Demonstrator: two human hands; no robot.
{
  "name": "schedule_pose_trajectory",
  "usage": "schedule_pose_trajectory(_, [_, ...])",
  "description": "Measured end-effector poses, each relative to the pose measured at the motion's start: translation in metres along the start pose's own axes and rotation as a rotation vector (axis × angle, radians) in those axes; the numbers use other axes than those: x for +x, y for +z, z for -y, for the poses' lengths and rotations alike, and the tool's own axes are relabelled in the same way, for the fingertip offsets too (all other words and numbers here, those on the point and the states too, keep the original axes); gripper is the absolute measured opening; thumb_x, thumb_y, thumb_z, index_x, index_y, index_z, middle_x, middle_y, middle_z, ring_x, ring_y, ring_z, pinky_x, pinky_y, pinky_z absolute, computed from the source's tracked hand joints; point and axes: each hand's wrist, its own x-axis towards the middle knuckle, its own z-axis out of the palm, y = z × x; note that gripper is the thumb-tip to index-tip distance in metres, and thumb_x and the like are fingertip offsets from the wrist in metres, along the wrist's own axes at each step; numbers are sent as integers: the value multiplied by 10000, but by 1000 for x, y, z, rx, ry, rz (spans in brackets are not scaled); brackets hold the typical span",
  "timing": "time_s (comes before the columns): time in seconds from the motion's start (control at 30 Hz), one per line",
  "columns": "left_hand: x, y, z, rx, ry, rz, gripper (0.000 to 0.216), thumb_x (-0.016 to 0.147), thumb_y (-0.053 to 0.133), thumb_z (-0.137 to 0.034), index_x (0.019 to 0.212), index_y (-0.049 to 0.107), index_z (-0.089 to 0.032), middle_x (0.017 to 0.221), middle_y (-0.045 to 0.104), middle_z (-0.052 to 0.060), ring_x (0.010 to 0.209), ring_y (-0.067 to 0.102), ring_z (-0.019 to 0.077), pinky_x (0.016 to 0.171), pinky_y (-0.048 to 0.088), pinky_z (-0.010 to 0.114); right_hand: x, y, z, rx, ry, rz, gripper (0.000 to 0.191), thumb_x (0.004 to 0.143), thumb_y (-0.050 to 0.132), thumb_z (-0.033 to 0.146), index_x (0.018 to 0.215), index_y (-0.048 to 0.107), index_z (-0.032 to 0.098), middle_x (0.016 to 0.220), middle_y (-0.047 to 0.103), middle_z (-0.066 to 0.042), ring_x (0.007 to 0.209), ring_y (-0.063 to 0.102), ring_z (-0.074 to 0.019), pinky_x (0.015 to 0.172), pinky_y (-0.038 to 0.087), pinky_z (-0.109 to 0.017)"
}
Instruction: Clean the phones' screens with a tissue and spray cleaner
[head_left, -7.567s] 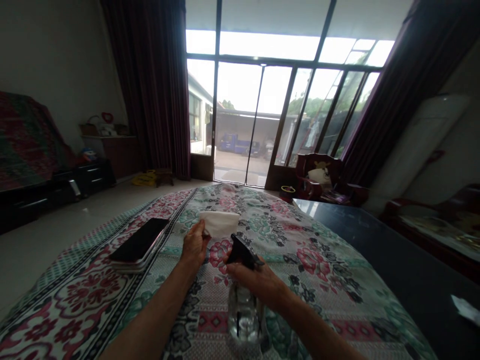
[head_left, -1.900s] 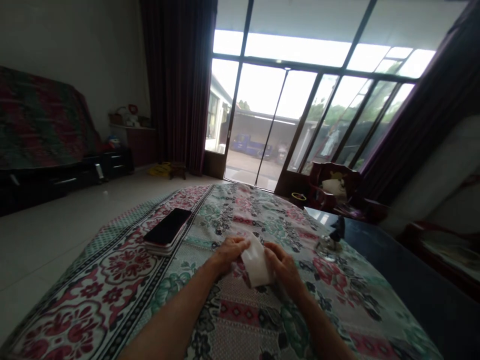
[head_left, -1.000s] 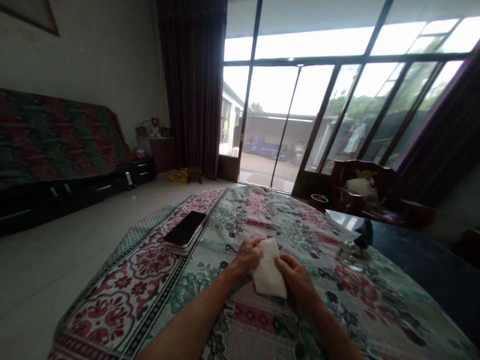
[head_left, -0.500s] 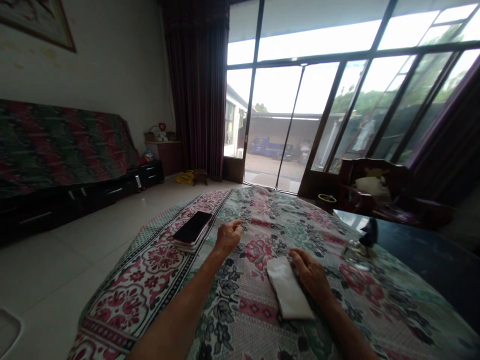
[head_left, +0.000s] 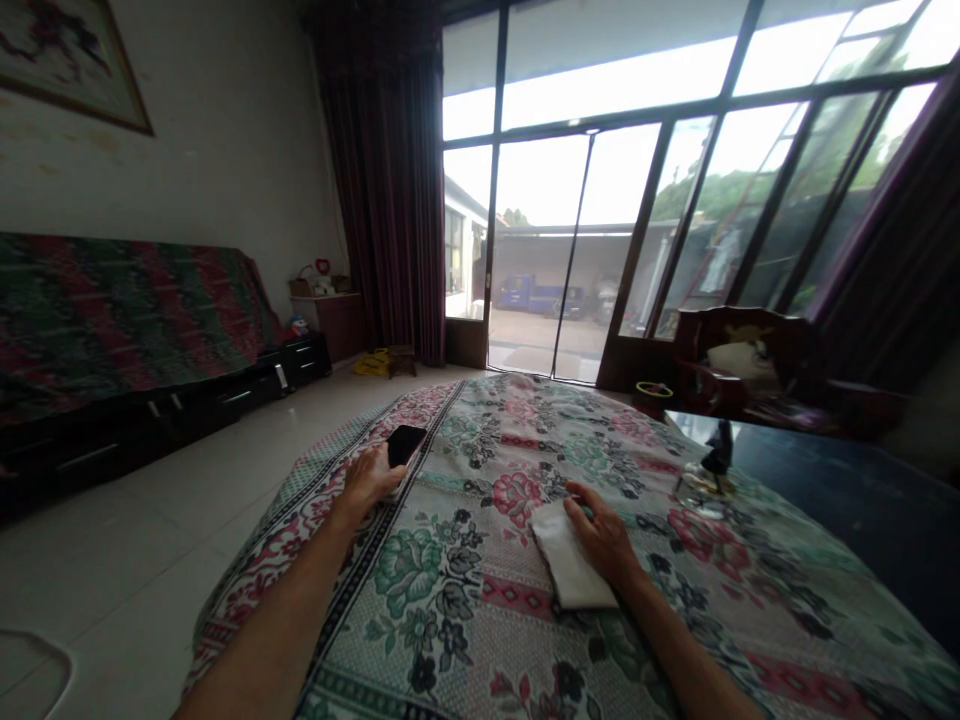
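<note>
My left hand [head_left: 369, 480] lies on the near end of a dark phone [head_left: 406, 443] that rests on the flowered cloth [head_left: 465, 600] of the table; its fingers curl over the phone's edge. My right hand [head_left: 600, 535] rests with fingers laid flat on a folded white cloth [head_left: 566, 565] lying on the table in front of me. A clear spray bottle with a black head [head_left: 709, 475] stands further right, apart from both hands.
The table's bare dark end [head_left: 847, 510] stretches to the right. A covered sofa [head_left: 112, 320] lines the left wall. Dark wooden chairs [head_left: 750, 370] stand before the large glass doors [head_left: 570, 250]. Pale tiled floor [head_left: 112, 560] lies to the left.
My left hand has moved left from the middle of the table onto the phone. My right hand stays on the white cloth, which lies flat on the table.
</note>
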Motion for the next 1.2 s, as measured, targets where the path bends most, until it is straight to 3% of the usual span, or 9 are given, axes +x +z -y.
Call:
schedule_pose_trajectory(0.13, [-2,-1,-3,50,11,10,467,777,560,-397,1152,596,-122,1119,670,176,1038,613,317,836,438,352,-1,0,0,28,38,6,409,709,556,490,960,700,202,1032,711,-97,1015,633,-286,952,446,-418])
schedule_pose_trajectory(0.3, [-10,-8,-10,113,27,-43,493,740,583,-370,1189,589,-166,1137,658,151,1071,580,329,888,417,368,6,-6,-1,62,91,-186,470,709,521,515,976,685,165,1065,691,-138,1004,631,-287,959,441,-434])
schedule_pose_trajectory(0.43, [-23,-3,-36,173,138,-52,511,734,587,-365,1211,590,-183,1097,658,145,1063,562,330,887,412,362,11,-7,8,103,15,-264,466,744,481,512,998,674,171,1078,688,-137,1022,620,-283,914,468,-427])
schedule_pose_trajectory(0.6, [-43,33,-89,25,327,45,530,736,584,-319,1243,578,-167,1099,658,135,1062,570,300,932,381,346,11,6,20,111,-20,-139,434,767,489,463,1027,681,175,1105,691,-126,1032,626,-278,886,487,-417])
schedule_pose_trajectory(0.8, [-60,68,-139,-115,314,65,565,761,602,-385,1264,566,-131,1132,646,167,1100,558,314,954,379,359,23,13,7,46,84,-31,371,782,492,391,1014,700,189,1070,714,-90,1032,640,-251,959,453,-394])
schedule_pose_trajectory(0.97, [-53,72,-149,-381,321,145,408,855,538,-391,1189,619,-171,1128,679,119,1069,603,249,915,410,294,42,15,-2,18,118,-37,356,809,481,373,1039,700,212,1070,715,-53,1055,636,-228,948,456,-343])
schedule_pose_trajectory(1.07, [-41,74,-150,-433,269,188,306,877,501,-271,1126,661,-196,1056,719,91,978,650,225,849,442,275,50,19,-2,-38,115,-27,319,819,487,344,1028,706,241,1031,726,-36,1044,641,-226,933,452,-328])
schedule_pose_trajectory(1.2, [-32,86,-156,-461,253,165,338,852,481,-141,1121,683,-182,1120,711,89,1034,644,215,905,441,276,53,25,-2,-77,105,27,340,838,443,310,1041,701,222,907,747,-41,983,662,-236,882,462,-332])
